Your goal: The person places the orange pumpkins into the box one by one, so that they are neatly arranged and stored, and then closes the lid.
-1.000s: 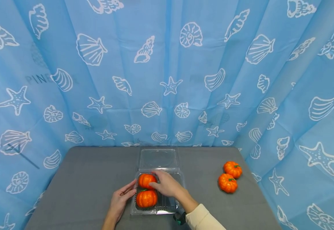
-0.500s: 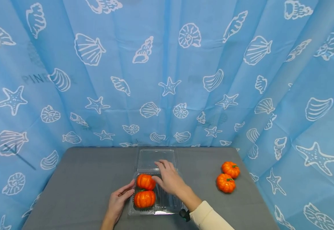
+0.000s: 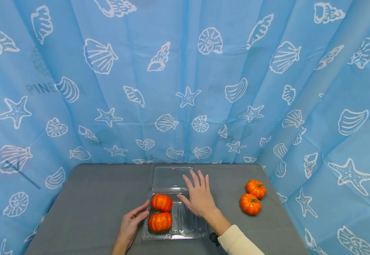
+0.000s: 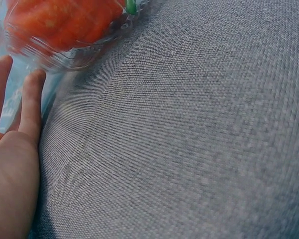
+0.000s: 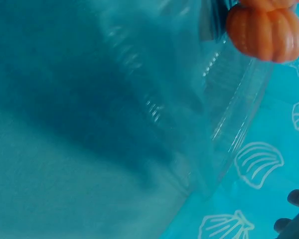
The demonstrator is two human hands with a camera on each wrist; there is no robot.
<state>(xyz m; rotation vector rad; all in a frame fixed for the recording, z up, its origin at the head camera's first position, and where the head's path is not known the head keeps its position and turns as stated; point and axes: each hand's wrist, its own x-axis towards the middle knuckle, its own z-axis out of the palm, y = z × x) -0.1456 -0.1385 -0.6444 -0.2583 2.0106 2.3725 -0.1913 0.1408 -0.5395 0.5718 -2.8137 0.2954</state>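
Note:
A clear plastic clamshell container [image 3: 189,223] sits on the table with its lid [image 3: 169,177] folded back away from the person. In its left half lie two small orange pumpkins, a far one [image 3: 161,203] and a near one [image 3: 160,222]. At the container's left edge, my left hand [image 3: 130,222] rests its fingertips against the side, with fairly straight fingers [image 4: 32,99] in the left wrist view. My right hand [image 3: 201,200] hovers over the container's far right corner, fingers spread, holding nothing. Only dark fingertips [image 5: 298,197] of it show in the right wrist view.
Two more orange pumpkins, a far one [image 3: 256,188] and a near one [image 3: 250,204], sit together on the right of the grey-covered table [image 3: 98,202]. A blue curtain [image 3: 185,78] with white seashell prints hangs behind the table and along its sides.
My right hand has let go of the far pumpkin in the container and moved right, its fingers spreading. My left hand stays at the container's left edge.

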